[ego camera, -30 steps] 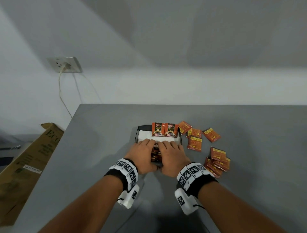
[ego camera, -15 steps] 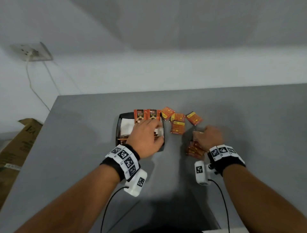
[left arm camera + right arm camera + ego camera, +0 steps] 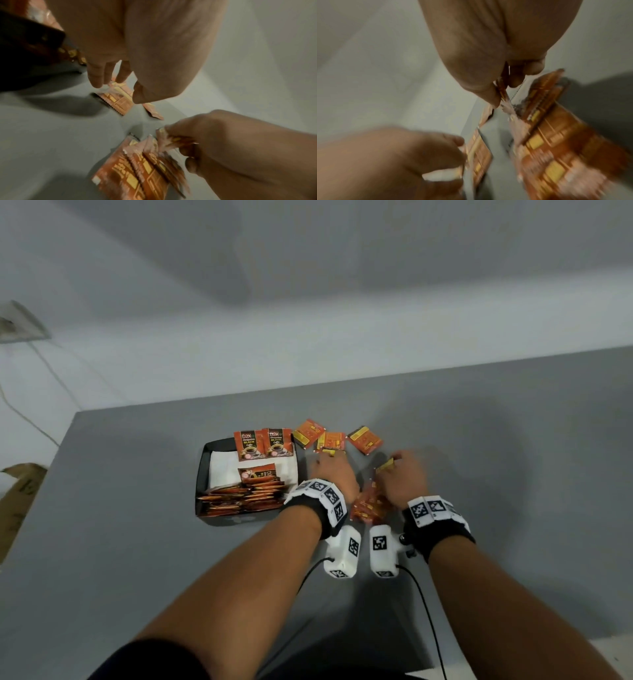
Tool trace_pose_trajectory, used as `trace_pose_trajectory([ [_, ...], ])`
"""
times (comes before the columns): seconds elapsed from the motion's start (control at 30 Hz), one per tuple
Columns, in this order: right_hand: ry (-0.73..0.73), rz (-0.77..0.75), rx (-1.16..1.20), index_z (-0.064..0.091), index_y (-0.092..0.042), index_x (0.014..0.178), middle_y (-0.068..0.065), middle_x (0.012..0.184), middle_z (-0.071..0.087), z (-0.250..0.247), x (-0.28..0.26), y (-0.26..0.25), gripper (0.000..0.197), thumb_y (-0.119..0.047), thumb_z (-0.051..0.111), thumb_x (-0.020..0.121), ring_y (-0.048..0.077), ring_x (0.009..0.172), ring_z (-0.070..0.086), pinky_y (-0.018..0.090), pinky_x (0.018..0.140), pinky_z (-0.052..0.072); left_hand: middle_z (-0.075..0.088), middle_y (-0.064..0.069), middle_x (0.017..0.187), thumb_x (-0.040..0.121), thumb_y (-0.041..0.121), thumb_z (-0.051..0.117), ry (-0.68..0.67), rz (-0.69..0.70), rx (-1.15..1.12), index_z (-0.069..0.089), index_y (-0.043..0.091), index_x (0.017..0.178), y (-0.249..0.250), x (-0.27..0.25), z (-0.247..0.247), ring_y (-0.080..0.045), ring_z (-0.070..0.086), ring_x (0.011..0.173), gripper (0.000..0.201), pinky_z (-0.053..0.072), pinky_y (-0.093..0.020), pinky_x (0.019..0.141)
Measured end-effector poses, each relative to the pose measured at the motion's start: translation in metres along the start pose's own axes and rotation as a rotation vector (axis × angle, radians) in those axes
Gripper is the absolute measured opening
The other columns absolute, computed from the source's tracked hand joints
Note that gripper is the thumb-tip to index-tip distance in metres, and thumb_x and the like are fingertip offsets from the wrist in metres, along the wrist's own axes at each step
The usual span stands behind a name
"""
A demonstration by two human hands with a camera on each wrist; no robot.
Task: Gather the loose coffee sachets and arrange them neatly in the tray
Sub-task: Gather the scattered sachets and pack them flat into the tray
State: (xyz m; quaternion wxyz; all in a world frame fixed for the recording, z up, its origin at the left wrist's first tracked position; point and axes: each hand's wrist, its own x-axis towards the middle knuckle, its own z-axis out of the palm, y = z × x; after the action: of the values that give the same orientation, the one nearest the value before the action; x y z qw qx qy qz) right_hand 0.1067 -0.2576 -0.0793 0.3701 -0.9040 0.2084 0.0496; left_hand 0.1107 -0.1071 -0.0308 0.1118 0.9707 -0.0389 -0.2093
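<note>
The black tray (image 3: 202, 474) with a white liner holds a row of orange coffee sachets (image 3: 246, 496) along its near side; two more stand against its far wall. To the right of the tray my left hand (image 3: 329, 460) is down on a loose sachet (image 3: 118, 102), fingers and thumb pinching its edges. My right hand (image 3: 394, 467) pinches one sachet (image 3: 503, 94) by its edge above a pile of sachets (image 3: 370, 505). Three more loose sachets (image 3: 364, 440) lie beyond my hands.
The grey table (image 3: 137, 542) has its left edge near the tray and its far edge at a white wall. A cardboard box (image 3: 17, 501) stands off the left side. Wrist camera cables (image 3: 424, 611) trail toward me.
My left hand left the tray and moved right onto a loose sachet. My right hand, which reached the pile half a second ago, now pinches one sachet. The head view shifted right.
</note>
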Motion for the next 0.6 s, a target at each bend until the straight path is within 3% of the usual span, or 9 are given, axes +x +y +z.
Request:
trace_pose_trajectory([
  [0.1,-0.036,0.034,0.314,0.062,-0.010,0.104,0.011,0.091,0.073,-0.028,-0.007,0.005,0.024,-0.015,0.077,0.086,0.026,0.078,0.071,0.036,0.065,0.056,0.034,-0.027,0.149,0.087,0.024,0.063,-0.053,-0.115,0.016,0.038,0.011,0.142,0.001,0.015,0.009,-0.044,0.033,0.138,0.062,0.037,-0.050,0.111],
  [0.17,-0.055,0.082,0.435,0.060,-0.012,0.095,0.013,0.090,0.072,-0.042,-0.005,0.012,0.025,-0.006,0.079,0.081,0.030,0.081,0.073,0.045,0.070,0.061,0.033,-0.026,0.149,0.087,0.018,0.061,-0.020,-0.159,0.005,0.040,0.014,0.140,0.000,0.019,0.013,-0.043,0.029,0.139,0.057,0.039,-0.054,0.109],
  [0.23,-0.072,0.123,0.412,0.058,-0.015,0.095,0.014,0.096,0.070,-0.048,-0.001,0.019,0.028,-0.002,0.078,0.080,0.032,0.090,0.072,0.052,0.081,0.061,0.035,-0.025,0.147,0.091,0.016,0.055,0.042,-0.174,-0.022,0.042,0.015,0.138,0.000,0.022,0.017,-0.042,0.029,0.139,0.049,0.040,-0.053,0.106],
  [0.3,-0.103,0.152,0.381,0.059,-0.015,0.096,0.015,0.100,0.070,-0.048,0.001,0.025,0.025,0.001,0.072,0.083,0.030,0.092,0.070,0.051,0.086,0.060,0.034,-0.023,0.149,0.096,0.022,0.055,0.082,-0.197,-0.043,0.042,0.013,0.140,-0.001,0.023,0.019,-0.040,0.029,0.140,0.047,0.040,-0.049,0.107],
  [0.4,-0.159,0.120,0.279,0.065,-0.012,0.084,0.016,0.092,0.072,-0.047,-0.002,0.025,0.018,0.005,0.060,0.088,0.025,0.081,0.067,0.039,0.076,0.056,0.035,-0.020,0.149,0.093,0.023,0.062,0.122,-0.226,-0.127,0.037,0.011,0.140,-0.001,0.022,0.022,-0.039,0.036,0.138,0.055,0.041,-0.045,0.107],
  [0.47,-0.182,0.054,0.231,0.073,-0.006,0.085,0.014,0.089,0.074,-0.043,-0.006,0.022,0.009,-0.004,0.066,0.089,0.026,0.080,0.069,0.037,0.074,0.055,0.039,-0.020,0.144,0.088,0.014,0.067,0.141,-0.256,-0.218,0.033,0.012,0.139,-0.001,0.018,0.022,-0.039,0.045,0.130,0.062,0.047,-0.044,0.100],
  [0.6,-0.153,0.100,0.094,0.076,-0.016,0.096,0.005,0.091,0.076,-0.028,-0.008,0.023,0.020,-0.025,0.076,0.078,0.024,0.084,0.073,0.043,0.083,0.062,0.058,-0.017,0.126,0.083,0.007,0.069,0.121,-0.306,-0.294,0.030,0.011,0.139,-0.003,0.006,0.027,-0.036,0.058,0.117,0.069,0.055,-0.044,0.092],
])
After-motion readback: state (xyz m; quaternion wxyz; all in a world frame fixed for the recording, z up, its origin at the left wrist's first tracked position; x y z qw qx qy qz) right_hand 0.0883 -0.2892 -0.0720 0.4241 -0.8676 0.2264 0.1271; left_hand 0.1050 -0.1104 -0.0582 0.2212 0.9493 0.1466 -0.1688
